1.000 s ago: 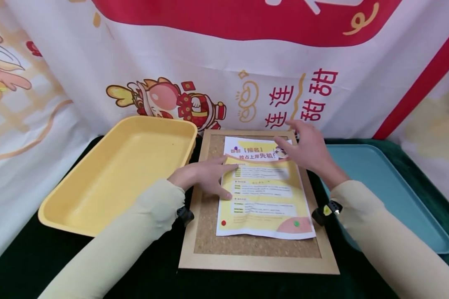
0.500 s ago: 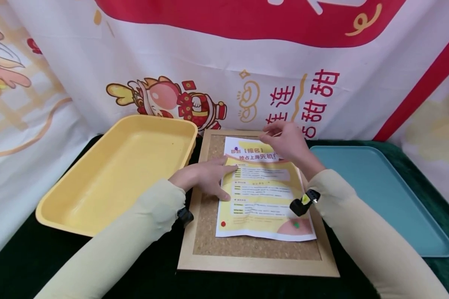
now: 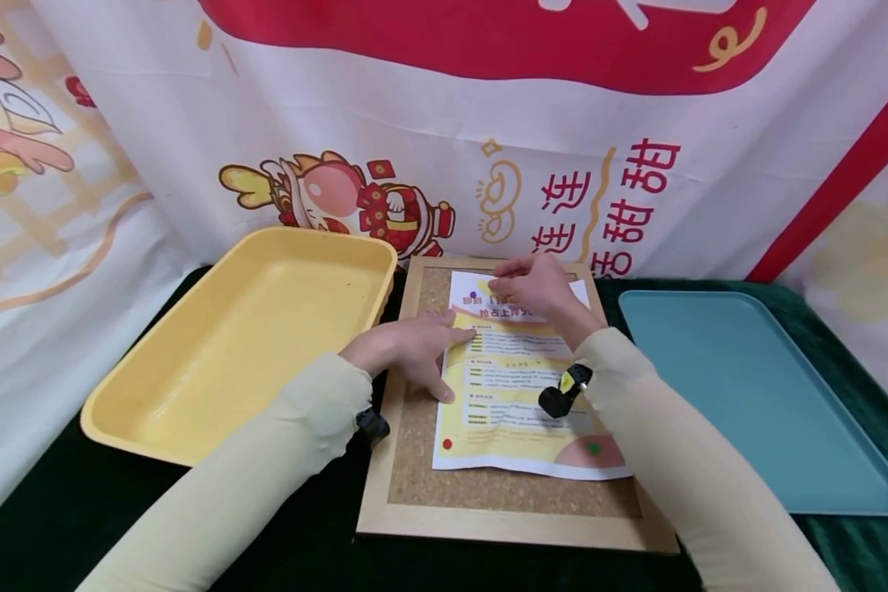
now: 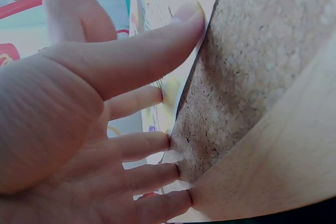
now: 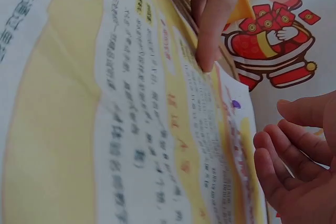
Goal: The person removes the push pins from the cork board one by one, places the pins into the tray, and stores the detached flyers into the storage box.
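Observation:
A yellow-and-white printed poster (image 3: 518, 411) lies on a wood-framed cork board (image 3: 444, 493). Red (image 3: 447, 444), green (image 3: 594, 449) and purple (image 3: 473, 294) pushpins show at three of its corners. My left hand (image 3: 414, 349) rests with spread fingers along the poster's left edge; in the left wrist view its thumb (image 4: 157, 51) lies across that edge beside bare cork. Over the poster's top, close to the purple pin, is my right hand (image 3: 533, 292). Its fingers (image 5: 294, 156) are loosely bent, with a gap to the thumb and nothing between them. It hides part of the heading.
A deep yellow tub (image 3: 229, 353) stands left of the board, and a flat blue tray (image 3: 755, 395) lies to the right. Dark green cloth (image 3: 518, 571) covers the table. Behind, a printed white curtain (image 3: 385, 107) hangs down to the board's far edge.
My right hand has moved left along the poster's top, from the upper right corner toward the purple pin, its fingers drawing closer together. The left hand has kept its place.

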`<state>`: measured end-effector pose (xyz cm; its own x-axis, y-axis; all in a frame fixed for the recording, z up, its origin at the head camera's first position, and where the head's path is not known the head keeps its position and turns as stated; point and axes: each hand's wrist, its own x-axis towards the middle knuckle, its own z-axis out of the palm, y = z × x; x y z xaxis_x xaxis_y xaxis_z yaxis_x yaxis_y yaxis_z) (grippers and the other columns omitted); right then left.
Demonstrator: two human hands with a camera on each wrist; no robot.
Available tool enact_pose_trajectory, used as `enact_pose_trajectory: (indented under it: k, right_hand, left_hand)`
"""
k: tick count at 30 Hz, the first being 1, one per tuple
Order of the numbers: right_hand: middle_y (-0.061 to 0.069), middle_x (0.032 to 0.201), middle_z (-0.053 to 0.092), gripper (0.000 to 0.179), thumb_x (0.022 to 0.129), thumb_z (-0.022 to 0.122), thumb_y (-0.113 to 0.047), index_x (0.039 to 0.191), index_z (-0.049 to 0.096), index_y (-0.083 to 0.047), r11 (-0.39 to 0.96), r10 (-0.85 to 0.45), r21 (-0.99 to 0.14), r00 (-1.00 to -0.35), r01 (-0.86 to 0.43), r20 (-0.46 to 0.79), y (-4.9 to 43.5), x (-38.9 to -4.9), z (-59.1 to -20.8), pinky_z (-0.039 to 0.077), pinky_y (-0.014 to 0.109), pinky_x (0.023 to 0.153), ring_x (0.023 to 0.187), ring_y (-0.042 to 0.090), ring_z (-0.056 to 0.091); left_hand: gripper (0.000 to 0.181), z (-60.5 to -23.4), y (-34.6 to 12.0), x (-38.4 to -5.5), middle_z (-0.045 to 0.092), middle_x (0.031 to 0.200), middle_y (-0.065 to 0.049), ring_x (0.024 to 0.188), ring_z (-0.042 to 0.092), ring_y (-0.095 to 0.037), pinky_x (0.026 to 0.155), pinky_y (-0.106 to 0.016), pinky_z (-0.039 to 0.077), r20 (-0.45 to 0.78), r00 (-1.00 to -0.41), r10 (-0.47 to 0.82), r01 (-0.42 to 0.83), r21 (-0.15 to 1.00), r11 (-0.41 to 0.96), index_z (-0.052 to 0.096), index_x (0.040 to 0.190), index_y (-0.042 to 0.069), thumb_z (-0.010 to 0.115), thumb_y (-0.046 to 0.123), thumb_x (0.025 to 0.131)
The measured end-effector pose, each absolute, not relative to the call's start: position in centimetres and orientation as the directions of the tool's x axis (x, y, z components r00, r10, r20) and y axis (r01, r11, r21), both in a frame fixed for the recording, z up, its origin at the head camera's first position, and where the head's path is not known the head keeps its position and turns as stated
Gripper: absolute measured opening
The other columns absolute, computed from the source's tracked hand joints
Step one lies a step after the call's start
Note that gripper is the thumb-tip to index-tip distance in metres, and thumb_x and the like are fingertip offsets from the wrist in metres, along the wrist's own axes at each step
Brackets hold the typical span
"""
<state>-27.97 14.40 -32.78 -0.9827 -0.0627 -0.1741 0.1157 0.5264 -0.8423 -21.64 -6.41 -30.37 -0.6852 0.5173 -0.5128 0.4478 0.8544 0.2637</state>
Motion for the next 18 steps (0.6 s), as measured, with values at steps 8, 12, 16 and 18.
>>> enact_pose_trajectory:
  k: [8, 12, 16, 18]
  right_hand:
    - [0.008, 0.129, 0.072, 0.027, 0.102, 0.072, -0.018, 0.128, 0.075, -0.012, 0.511, -0.072, -0.847, -0.974, 0.148, -0.214, 13.5, -28.6, -34.4, 0.049, 0.042, 0.109, 0.114, 0.024, 0.066]
    - [0.009, 0.128, 0.072, 0.025, 0.101, 0.073, -0.018, 0.125, 0.077, -0.011, 0.526, -0.091, -0.841, -0.974, 0.128, -0.206, 13.2, -28.8, -34.9, 0.048, 0.042, 0.11, 0.115, 0.024, 0.065]
    - [0.008, 0.125, 0.073, 0.022, 0.101, 0.073, -0.018, 0.121, 0.079, -0.011, 0.543, -0.087, -0.832, -0.977, 0.115, -0.192, 13.0, -29.0, -35.1, 0.048, 0.04, 0.105, 0.111, 0.023, 0.064]
    - [0.007, 0.124, 0.073, 0.019, 0.101, 0.073, -0.018, 0.118, 0.08, -0.012, 0.559, -0.075, -0.822, -0.98, 0.113, -0.185, 12.9, -29.1, -35.2, 0.048, 0.039, 0.103, 0.109, 0.022, 0.063]
  left_hand:
    - [0.1, -30.4, -6.5, -21.7, 0.0, 0.18, -0.015, 0.167, 0.004, -0.038, 0.136, -0.05, 0.01, -0.522, -0.678, 0.517, 0.448, 0.264, 0.854, 0.021, 0.171, 0.023, 0.081, 0.043, 0.094]
    - [0.1, -30.6, -6.5, -21.7, 0.0, 0.18, -0.015, 0.167, 0.003, -0.038, 0.136, -0.049, 0.01, -0.525, -0.679, 0.513, 0.442, 0.265, 0.857, 0.021, 0.172, 0.023, 0.081, 0.043, 0.094]
    - [0.099, -30.6, -6.5, -21.7, -0.001, 0.18, -0.015, 0.168, 0.002, -0.036, 0.136, -0.049, 0.009, -0.528, -0.683, 0.505, 0.432, 0.265, 0.862, 0.02, 0.172, 0.023, 0.08, 0.042, 0.095]
    - [0.099, -30.6, -6.4, -21.7, -0.001, 0.18, -0.015, 0.168, 0.003, -0.036, 0.136, -0.049, 0.009, -0.524, -0.683, 0.508, 0.434, 0.267, 0.86, 0.021, 0.172, 0.023, 0.08, 0.042, 0.095]
